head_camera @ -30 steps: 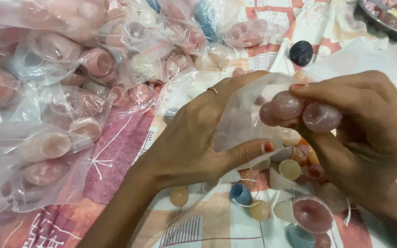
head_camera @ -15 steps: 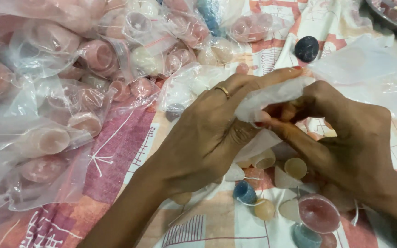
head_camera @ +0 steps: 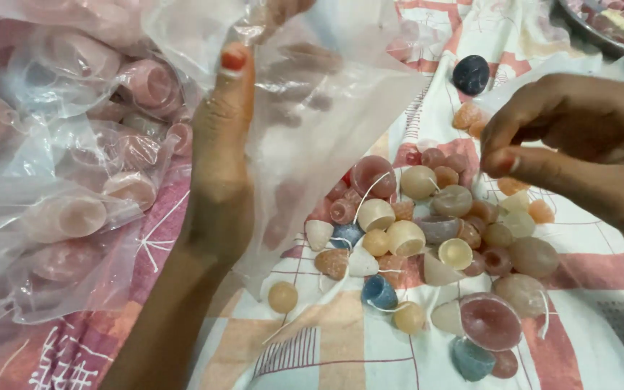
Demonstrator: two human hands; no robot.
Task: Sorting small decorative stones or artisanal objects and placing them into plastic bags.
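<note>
Crowding candles (head_camera: 427, 238), bagged heaps (head_camera: 74, 166) leftward

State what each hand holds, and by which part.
The left hand pinches the clear plastic bag by its upper edge. The right hand appears empty.

One head-worn camera looks steeply down, close over a patterned cloth (head_camera: 341, 339) strewn with candles (head_camera: 427, 231).

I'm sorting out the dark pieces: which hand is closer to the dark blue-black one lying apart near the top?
Right. The right hand hovers just right of the dark piece; the left hand holds up the clear bag further left.
</note>
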